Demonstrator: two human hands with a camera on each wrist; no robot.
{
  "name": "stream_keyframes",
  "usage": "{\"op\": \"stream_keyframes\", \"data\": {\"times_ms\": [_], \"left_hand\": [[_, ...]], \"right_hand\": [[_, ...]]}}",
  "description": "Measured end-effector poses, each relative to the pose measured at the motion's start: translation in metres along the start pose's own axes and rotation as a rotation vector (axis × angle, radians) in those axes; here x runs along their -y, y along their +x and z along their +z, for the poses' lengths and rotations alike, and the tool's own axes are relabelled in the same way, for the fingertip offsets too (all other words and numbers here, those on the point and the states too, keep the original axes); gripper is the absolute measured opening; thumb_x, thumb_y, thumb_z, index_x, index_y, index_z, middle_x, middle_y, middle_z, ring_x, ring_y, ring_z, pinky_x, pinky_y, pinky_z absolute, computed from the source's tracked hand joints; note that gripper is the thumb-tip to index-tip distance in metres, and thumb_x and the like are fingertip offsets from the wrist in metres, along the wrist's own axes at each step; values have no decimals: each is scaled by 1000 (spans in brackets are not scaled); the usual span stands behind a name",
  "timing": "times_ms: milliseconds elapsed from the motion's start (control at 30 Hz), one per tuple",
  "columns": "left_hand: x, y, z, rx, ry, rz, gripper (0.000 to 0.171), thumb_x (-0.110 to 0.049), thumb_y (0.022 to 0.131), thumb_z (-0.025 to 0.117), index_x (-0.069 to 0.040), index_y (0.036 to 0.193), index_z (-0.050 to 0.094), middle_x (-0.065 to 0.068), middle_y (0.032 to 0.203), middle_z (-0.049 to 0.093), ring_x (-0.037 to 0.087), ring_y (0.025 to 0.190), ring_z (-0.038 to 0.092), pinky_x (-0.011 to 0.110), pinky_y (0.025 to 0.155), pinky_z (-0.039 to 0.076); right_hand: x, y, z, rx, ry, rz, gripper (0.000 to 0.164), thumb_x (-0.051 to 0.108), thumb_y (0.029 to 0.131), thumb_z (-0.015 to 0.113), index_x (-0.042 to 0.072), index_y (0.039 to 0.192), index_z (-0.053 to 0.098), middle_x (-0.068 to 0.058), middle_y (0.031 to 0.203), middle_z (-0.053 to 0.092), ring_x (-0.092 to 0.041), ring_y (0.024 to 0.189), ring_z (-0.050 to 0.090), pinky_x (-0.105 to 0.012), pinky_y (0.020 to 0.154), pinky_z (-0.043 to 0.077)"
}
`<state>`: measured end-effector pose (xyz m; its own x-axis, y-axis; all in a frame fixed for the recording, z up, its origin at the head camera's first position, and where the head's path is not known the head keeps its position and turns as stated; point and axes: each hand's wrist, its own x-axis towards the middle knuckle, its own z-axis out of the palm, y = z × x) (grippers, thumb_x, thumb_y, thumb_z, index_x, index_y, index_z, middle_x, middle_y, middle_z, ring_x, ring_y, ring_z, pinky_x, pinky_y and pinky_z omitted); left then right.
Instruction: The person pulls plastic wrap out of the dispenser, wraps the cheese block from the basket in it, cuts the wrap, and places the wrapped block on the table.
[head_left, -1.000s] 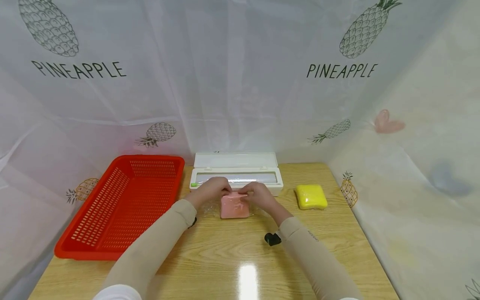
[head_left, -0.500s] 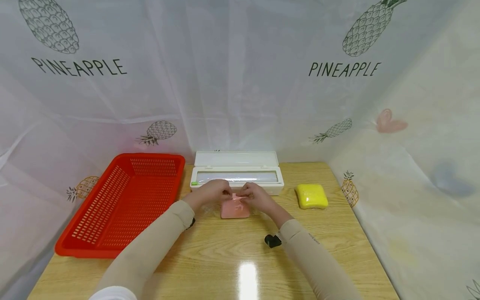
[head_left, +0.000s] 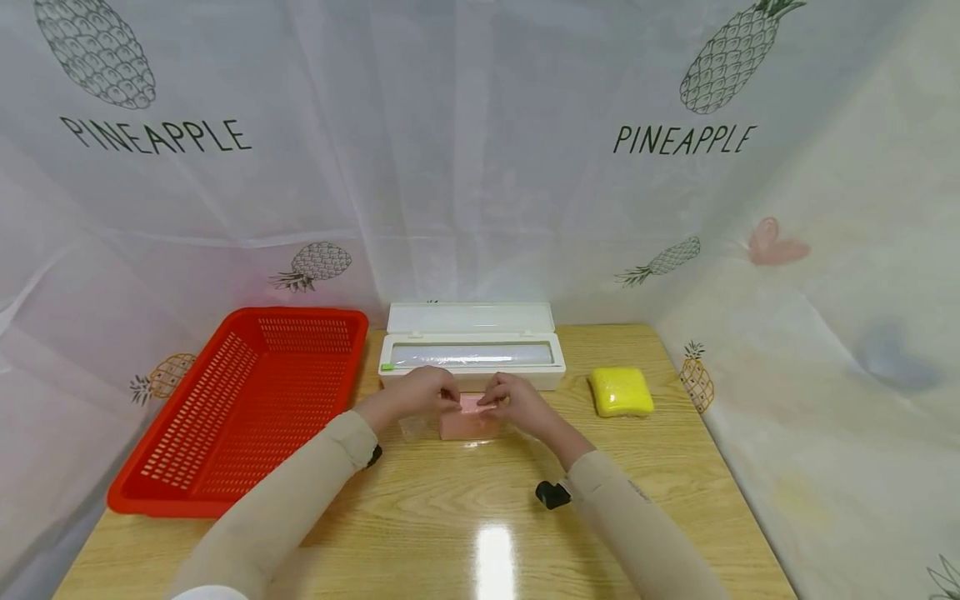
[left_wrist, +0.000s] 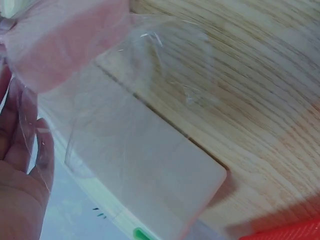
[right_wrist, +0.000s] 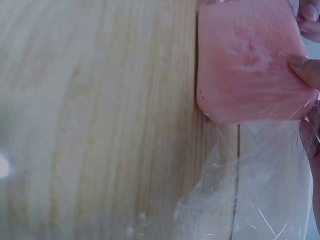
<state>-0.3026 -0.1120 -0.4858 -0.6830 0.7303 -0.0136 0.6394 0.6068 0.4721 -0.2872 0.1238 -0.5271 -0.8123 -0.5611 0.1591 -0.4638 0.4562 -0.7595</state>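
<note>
A pink, soft-looking rectangular block [head_left: 468, 428] with rounded corners is between both hands, just in front of the white dispenser. Clear cling film [right_wrist: 260, 170] covers it and hangs loose past its sides; in the left wrist view the loose film [left_wrist: 150, 55] spreads over the dispenser's front. My left hand [head_left: 418, 392] pinches the block's far left corner with its film. At the far right corner my right hand [head_left: 521, 404] grips it, the thumb [right_wrist: 306, 70] lying on the pink surface. The fingers under the block are mostly hidden.
Behind the hands stands a white cling film dispenser [head_left: 517, 381], its lid raised and a film roll inside. A red slotted basket [head_left: 168, 506] sits at the left, a yellow wrapped block [head_left: 622, 392] at the right. A patterned curtain [head_left: 465, 167] closes off the back.
Both hands have come slightly nearer to the person, working along the block's far edge. The block now shows a darker near part, with a lighter strip between the fingertips. The basket and yellow block stay put.
</note>
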Motion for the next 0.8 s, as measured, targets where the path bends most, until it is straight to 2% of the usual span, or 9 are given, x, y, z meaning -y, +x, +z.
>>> {"op": "stream_keyframes", "data": {"times_ms": [167, 333, 400, 533, 633, 700, 800], "left_hand": [[-9, -2, -4, 3, -134, -42, 8, -13, 89, 73, -7, 94, 73, -8, 76, 62, 7, 70, 53, 23, 67, 48], [-13, -4, -6, 10, -158, -97, 19, -12, 89, 72, -2, 105, 70, -5, 82, 62, 10, 77, 55, 27, 73, 49], [-11, -5, -6, 39, -163, -128, 20, -14, 90, 71, -4, 107, 69, -4, 87, 62, 12, 82, 56, 30, 77, 49], [-7, -7, -3, 151, -238, -187, 22, -20, 93, 68, -10, 112, 66, -2, 100, 63, 17, 94, 58, 36, 86, 49], [-5, -8, 0, 203, -294, -179, 22, -22, 95, 66, -11, 113, 65, 2, 108, 63, 21, 102, 58, 39, 92, 47], [-3, -7, 3, 210, -297, -160, 24, -22, 94, 66, -9, 114, 65, 4, 110, 63, 22, 105, 57, 39, 92, 47], [-7, -4, 4, 204, -247, -163, 30, -24, 91, 70, -9, 116, 64, 5, 111, 64, 22, 104, 58, 38, 91, 48]], "right_hand": [[3, -10, 4, -50, -36, -8, 8, 10, 81, 80, 14, 87, 77, 8, 85, 53, -12, 81, 51, -28, 70, 48], [5, -22, 8, -82, -31, -25, 11, 5, 80, 80, 10, 89, 77, 6, 87, 53, -13, 82, 52, -28, 72, 48], [5, -26, 10, -104, -51, -38, 13, 4, 79, 80, 8, 90, 77, 6, 85, 50, -12, 82, 49, -27, 70, 46], [6, -34, 15, -187, -172, -74, 15, 8, 78, 83, 12, 92, 79, 8, 79, 41, -11, 76, 40, -26, 65, 38], [10, -39, 20, -248, -260, -90, 16, 11, 77, 84, 14, 92, 80, 10, 75, 40, -11, 73, 37, -28, 64, 34], [14, -43, 23, -268, -278, -68, 19, 10, 77, 83, 13, 95, 80, 11, 75, 41, -11, 73, 38, -28, 64, 35], [21, -50, 27, -261, -253, 0, 26, 8, 78, 82, 10, 103, 78, 10, 76, 45, -11, 74, 42, -27, 64, 38]]}}
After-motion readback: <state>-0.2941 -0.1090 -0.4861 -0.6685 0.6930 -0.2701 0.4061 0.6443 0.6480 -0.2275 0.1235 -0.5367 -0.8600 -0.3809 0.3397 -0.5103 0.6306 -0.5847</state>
